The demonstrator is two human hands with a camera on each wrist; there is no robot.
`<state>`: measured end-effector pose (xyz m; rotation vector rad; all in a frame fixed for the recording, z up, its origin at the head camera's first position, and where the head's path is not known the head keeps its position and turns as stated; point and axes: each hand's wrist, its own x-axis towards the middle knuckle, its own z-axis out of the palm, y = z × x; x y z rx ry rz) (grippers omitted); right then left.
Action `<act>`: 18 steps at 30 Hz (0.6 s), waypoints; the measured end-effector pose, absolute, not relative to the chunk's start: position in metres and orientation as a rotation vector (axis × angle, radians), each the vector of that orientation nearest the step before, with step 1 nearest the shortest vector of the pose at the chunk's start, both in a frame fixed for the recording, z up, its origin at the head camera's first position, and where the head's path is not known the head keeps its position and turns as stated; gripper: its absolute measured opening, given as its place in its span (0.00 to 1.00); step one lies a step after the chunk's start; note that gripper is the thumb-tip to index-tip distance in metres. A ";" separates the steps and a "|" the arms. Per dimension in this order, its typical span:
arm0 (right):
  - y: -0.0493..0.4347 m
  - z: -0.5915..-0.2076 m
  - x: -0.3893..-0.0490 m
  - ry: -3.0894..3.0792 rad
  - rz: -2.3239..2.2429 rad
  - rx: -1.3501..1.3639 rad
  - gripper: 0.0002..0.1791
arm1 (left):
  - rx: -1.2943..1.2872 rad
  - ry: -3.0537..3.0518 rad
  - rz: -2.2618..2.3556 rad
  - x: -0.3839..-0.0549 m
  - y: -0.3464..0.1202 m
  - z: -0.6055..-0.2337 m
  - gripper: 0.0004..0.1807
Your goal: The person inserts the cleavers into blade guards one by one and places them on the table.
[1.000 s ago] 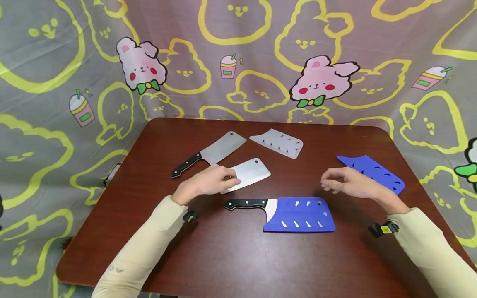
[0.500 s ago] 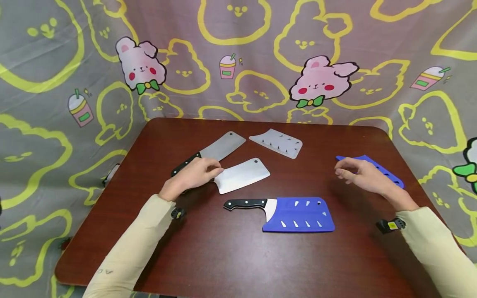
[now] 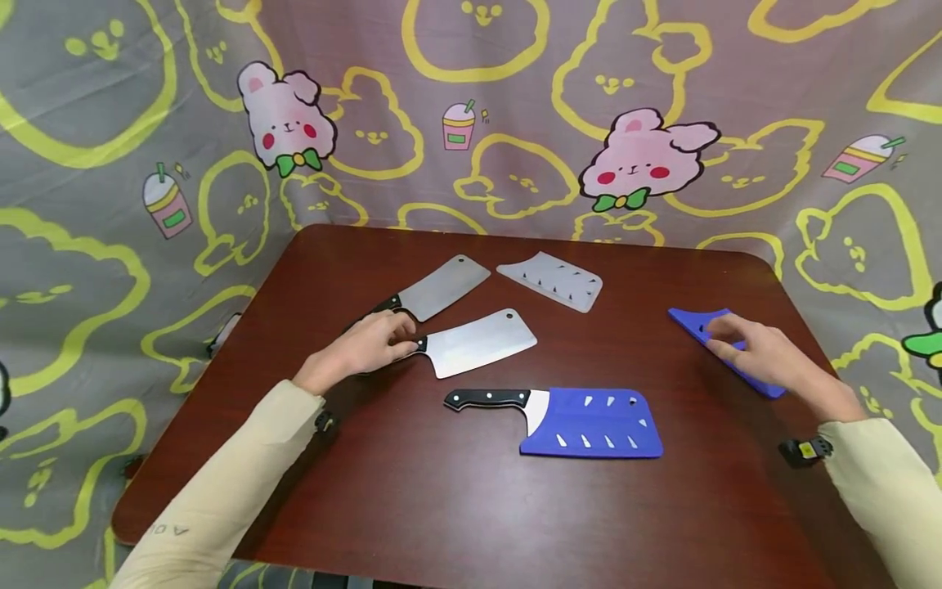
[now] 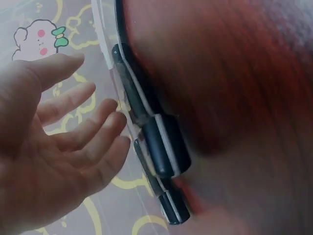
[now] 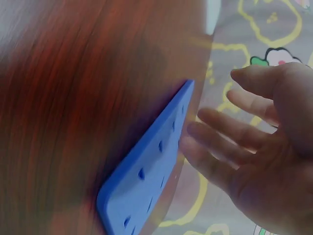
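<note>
My left hand (image 3: pixel 368 342) hovers over the black handle of a bare cleaver (image 3: pixel 482 343), its fingers loosely bent with nothing between them. In the left wrist view the cleaver's handle (image 4: pixel 168 147) lies just past the fingertips. Over on the right, my right hand (image 3: pixel 758 352) is above a blue blade cover (image 3: pixel 692 321) and hides part of it. The right wrist view shows the fingers parted and relaxed beside the cover (image 5: pixel 146 166), holding nothing. A second bare cleaver (image 3: pixel 445 288) lies behind the first, its handle partly behind the left hand.
Nearest the front lies a cleaver with a black handle (image 3: pixel 487 398) and its blade inside a blue cover (image 3: pixel 596 433). A white blade cover (image 3: pixel 555 281) with slots sits at the back of the brown table (image 3: pixel 441 515). Patterned cloth (image 3: pixel 515 106) hangs around the table.
My left hand has moved left from the front bare cleaver's blade to its handle. My right hand has moved right, over the loose blue cover. The cleavers and covers stay where they lay.
</note>
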<state>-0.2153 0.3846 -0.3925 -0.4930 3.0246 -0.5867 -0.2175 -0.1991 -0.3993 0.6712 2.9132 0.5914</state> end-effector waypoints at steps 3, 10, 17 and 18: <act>0.396 -0.394 -0.216 3.009 -0.531 -0.466 0.21 | 0.609 2.912 0.547 -0.220 -0.194 -0.403 0.18; 0.409 -0.401 -0.224 2.968 -0.418 -0.438 0.31 | 0.503 2.897 0.419 -0.221 -0.191 -0.410 0.24; 0.425 -0.409 -0.229 2.883 -0.378 -0.284 0.45 | 0.462 2.859 0.346 -0.223 -0.189 -0.408 0.25; 0.426 -0.410 -0.229 2.876 -0.376 -0.274 0.46 | 0.455 2.855 0.338 -0.223 -0.189 -0.408 0.25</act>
